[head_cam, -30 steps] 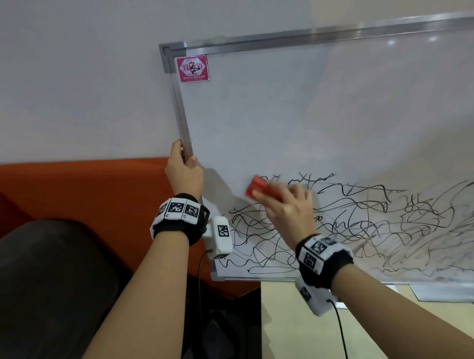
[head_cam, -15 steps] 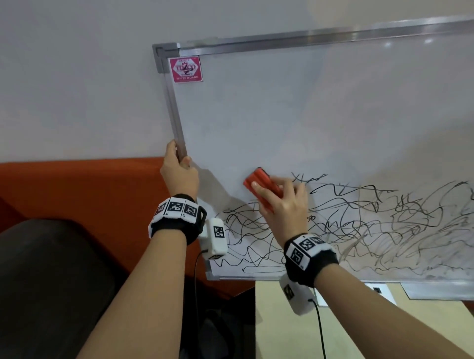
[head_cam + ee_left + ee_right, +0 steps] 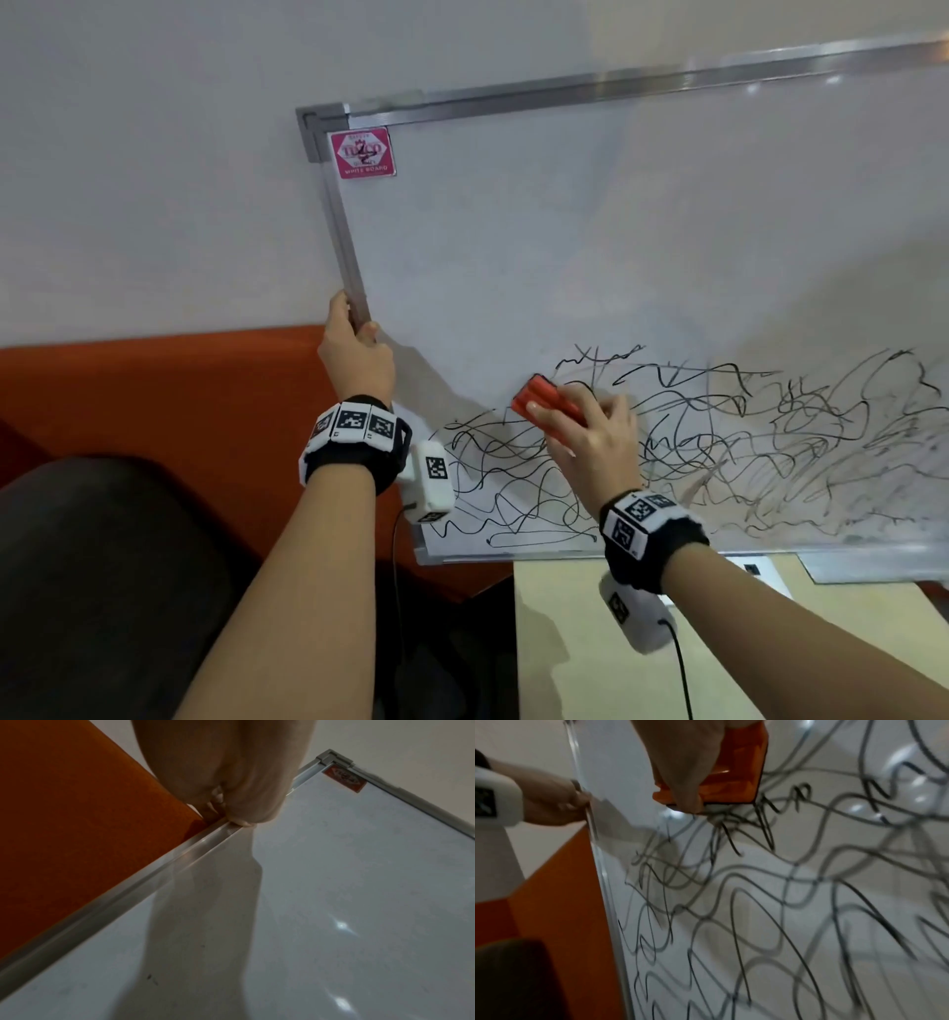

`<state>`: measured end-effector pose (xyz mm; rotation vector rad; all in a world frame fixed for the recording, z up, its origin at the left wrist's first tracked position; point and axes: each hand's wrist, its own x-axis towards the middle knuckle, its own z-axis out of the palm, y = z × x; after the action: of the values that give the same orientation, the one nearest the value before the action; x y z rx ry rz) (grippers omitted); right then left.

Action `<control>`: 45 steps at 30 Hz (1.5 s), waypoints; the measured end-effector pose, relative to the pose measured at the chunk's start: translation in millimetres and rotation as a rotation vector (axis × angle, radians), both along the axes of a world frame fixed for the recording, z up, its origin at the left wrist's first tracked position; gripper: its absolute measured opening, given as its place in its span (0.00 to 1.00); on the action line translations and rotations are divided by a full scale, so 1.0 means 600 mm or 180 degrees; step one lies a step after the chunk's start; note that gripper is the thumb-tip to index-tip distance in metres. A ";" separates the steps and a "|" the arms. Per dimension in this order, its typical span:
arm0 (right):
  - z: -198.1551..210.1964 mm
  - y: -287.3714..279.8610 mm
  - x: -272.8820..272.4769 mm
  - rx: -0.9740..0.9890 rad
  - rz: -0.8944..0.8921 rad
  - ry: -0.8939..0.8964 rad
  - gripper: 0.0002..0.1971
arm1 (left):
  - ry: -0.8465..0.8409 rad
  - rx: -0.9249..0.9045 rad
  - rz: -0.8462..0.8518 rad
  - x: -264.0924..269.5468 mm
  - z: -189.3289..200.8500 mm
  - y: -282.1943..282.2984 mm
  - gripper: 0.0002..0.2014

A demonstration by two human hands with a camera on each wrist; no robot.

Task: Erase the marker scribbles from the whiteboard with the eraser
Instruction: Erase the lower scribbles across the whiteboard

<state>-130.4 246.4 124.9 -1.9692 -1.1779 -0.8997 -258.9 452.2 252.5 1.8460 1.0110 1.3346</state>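
A metal-framed whiteboard point(image 3: 565, 231) leans upright; its upper half is wiped, its lower half carries black marker scribbles point(image 3: 719, 442). My right hand point(image 3: 585, 437) grips a red eraser point(image 3: 539, 398) pressed flat on the board at the scribbles' upper left edge. The right wrist view shows the eraser point(image 3: 734, 776) under my fingers, with thick lines point(image 3: 757, 902) below it. My left hand point(image 3: 354, 354) grips the board's left frame rail point(image 3: 341, 241); in the left wrist view the thumb and fingers point(image 3: 231, 801) pinch the rail point(image 3: 128, 888).
An orange sofa back point(image 3: 154, 401) stands behind and left of the board, with a dark cushion point(image 3: 102, 565) lower left. The board's bottom edge rests on a pale tabletop point(image 3: 565, 642). A pink brand sticker point(image 3: 362, 153) marks the board's top left corner.
My right hand has slid the eraser down and back to the right along the top of the scribbles; the marks at the upper left are gone. The left hand keeps its hold on the rail.
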 end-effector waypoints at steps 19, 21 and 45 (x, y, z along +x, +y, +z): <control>0.031 -0.018 0.047 0.0340 -0.0111 -0.0023 0.19 | -0.0020 0.0042 0.0055 0.003 -0.004 0.005 0.18; -0.002 -0.041 0.036 -0.0038 -0.0050 -0.0030 0.24 | -0.0019 0.0079 0.0043 0.002 -0.004 0.006 0.19; -0.015 -0.066 0.042 0.0008 -0.0074 0.0089 0.22 | 0.0001 0.0050 0.0092 0.003 -0.004 0.006 0.19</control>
<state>-105.4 206.6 115.9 -1.9909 -1.1398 -0.8823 -257.3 456.0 250.0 1.8496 1.0339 1.3628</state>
